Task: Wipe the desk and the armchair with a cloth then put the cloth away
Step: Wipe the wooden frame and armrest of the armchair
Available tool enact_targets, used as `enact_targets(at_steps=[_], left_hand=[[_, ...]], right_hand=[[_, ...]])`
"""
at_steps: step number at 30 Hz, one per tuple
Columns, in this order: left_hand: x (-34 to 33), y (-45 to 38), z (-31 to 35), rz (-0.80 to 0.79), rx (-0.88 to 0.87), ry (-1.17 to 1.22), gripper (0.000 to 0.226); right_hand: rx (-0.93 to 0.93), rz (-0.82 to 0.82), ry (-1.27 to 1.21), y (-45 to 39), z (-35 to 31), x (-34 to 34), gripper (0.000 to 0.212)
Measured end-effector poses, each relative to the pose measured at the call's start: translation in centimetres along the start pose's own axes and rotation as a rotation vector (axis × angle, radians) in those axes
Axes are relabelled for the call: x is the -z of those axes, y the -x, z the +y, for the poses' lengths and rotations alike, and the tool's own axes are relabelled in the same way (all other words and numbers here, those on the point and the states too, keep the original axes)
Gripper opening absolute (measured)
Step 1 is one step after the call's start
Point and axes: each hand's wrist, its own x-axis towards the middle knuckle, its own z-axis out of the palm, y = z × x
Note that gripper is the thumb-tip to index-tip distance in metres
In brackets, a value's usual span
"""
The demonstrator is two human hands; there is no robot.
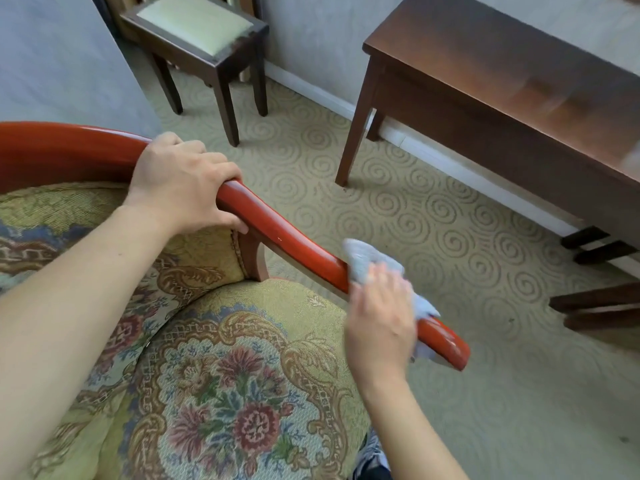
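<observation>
The left hand (183,183) is wrapped tight around the red wooden arm (301,247) of the armchair (221,386) — up near the chair's back. The right hand (379,323) presses a pale blue cloth (363,261) onto that same arm, down near its end. The brown desk (502,81) stands well apart — against the wall.

Swirl-patterned beige carpet (398,209), pale grey wall (311,39), white skirting board (450,161), dark cushioned stool (201,32)
</observation>
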Motion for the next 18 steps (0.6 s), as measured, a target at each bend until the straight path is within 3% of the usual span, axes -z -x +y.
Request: enact_targets(at_steps=[4,10,12,14,16,18], left_hand=[[0.2,0.1,0.1,-0.004,0.010,0.023,0.075],[0.1,0.2,0.1,0.031,0.005,0.028,0.074],[0.1,0.2,0.1,0.035,0.003,0.034,0.074],[0.0,0.2,0.0,0.040,0.002,0.035,0.074],[-0.1,0.3,0.0,0.046,0.005,0.038,0.073],[-0.1,0.4,0.0,0.056,0.011,0.041,0.073]], right_hand=[[0.176,-0.092,-0.046,-2.0,-4.2,-1.8,0.042],[0.266,-0.022,-0.007,1.2,3.3,0.1,0.047],[0.142,0.005,-0.054,3.3,6.9,1.3,0.045],[-0.116,0.011,-0.200,5.1,9.7,2.9,0.047],[-0.343,-0.010,-0.308,6.2,10.8,3.6,0.050],[-0.446,0.017,-0.324,6.1,10.1,3.2,0.053]])
